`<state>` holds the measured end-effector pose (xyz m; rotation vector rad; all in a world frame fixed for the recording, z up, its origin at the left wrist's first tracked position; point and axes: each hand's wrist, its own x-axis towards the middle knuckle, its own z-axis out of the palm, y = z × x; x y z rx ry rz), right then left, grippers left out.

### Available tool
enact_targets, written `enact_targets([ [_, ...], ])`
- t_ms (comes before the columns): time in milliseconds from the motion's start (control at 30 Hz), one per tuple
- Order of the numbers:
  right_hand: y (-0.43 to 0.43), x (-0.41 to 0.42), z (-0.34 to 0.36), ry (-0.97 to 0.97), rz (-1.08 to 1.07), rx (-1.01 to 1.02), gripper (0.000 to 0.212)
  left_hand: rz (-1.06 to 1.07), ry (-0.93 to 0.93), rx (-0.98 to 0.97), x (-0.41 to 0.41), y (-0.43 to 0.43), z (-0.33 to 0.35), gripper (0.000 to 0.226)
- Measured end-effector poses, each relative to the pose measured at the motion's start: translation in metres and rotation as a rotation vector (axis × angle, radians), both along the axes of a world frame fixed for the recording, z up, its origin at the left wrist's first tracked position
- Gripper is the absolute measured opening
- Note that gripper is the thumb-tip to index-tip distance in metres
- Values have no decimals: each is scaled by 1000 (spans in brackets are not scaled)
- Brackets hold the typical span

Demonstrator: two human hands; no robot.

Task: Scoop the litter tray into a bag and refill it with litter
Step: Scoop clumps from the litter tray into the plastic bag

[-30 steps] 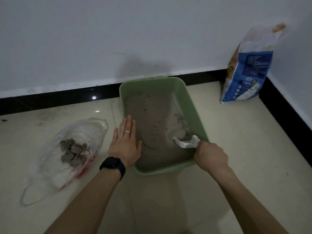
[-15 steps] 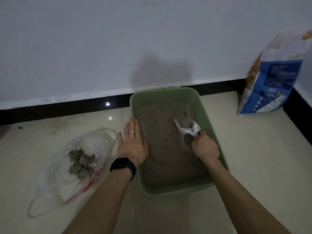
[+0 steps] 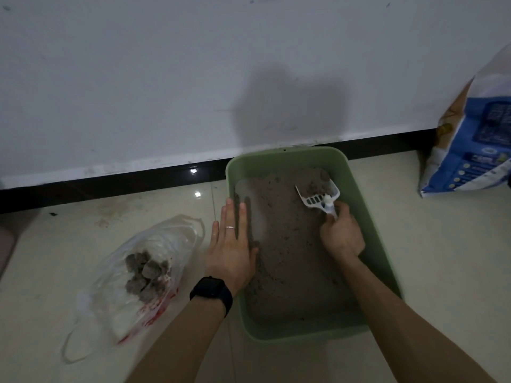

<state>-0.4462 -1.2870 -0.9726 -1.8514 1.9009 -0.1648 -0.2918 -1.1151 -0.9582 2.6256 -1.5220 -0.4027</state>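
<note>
Scooping step, mid-pass. Green litter tray (image 3: 276, 157) sits on the tiled floor (image 3: 442, 258) with its far end against the wall (image 3: 166, 78); grey litter (image 3: 287, 258) covers the bottom, thin at the far left corner where bare plastic shows

Right hand (image 3: 341, 236) is inside the tray near the far right, fingers (image 3: 338, 215) curled tight round the handle of the white slotted scoop (image 3: 318, 196). The scoop head points to the far right corner, with a dark lump of litter sitting in it; can't tell if it's lifted clear or just dug in

Left hand (image 3: 231, 252) lies flat on the tray's left rim, fingers (image 3: 243, 217) straight and together, holding nothing and seemingly steadying the tray. Thumb dips just inside, touching litter. Black watch (image 3: 211, 293) on the wrist, ring (image 3: 230, 227) on one finger

Clear plastic bag (image 3: 171, 236) with red print lies on the floor just left of the tray, mouth roughly toward it, grey clumps (image 3: 146, 272) already inside. Blue and white litter sack (image 3: 475, 150) stands against the wall at far right, well apart from the tray

Judgement: scooping well along, refill not started. Next move calls for lifting the scoop level, shaking loose grains out through the slots, then carrying it left over the left hand to the bag mouth. The bag lies slack, so the left hand may need to hold it open, else clumps spill on the floor
</note>
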Motion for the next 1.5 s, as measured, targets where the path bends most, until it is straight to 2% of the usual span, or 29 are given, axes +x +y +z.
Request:
enact_targets([
  [167, 6, -8, -4, -163, 44, 13, 40, 0, 4, -1, -1, -1, 2, 92],
  [300, 17, -5, 4, -405, 5, 93, 43, -9, 9, 28, 1, 1, 4, 93],
  [400, 32, -7, 14, -565, -23, 140, 39, -51, 40, 73, 8, 3, 7, 93],
  [500, 51, -15, 26, -643, 14, 104, 33, -67, 51, 102, 12, 9, 9, 90],
  [667, 84, -35, 47, -642, 94, 92, 31, -91, 39, 78, -1, 37, 8, 86],
  [967, 121, -66, 62, -577, 76, 2, 33, -212, 18, 90, 2, 67, 17, 83],
  [1267, 139, -74, 62, -523, 115, 37, 34, -286, -3, 117, 7, 83, 21, 87],
  [1500, 152, -70, 73, -533, 175, 66, 34, -269, 0, 93, 22, 85, 26, 81],
])
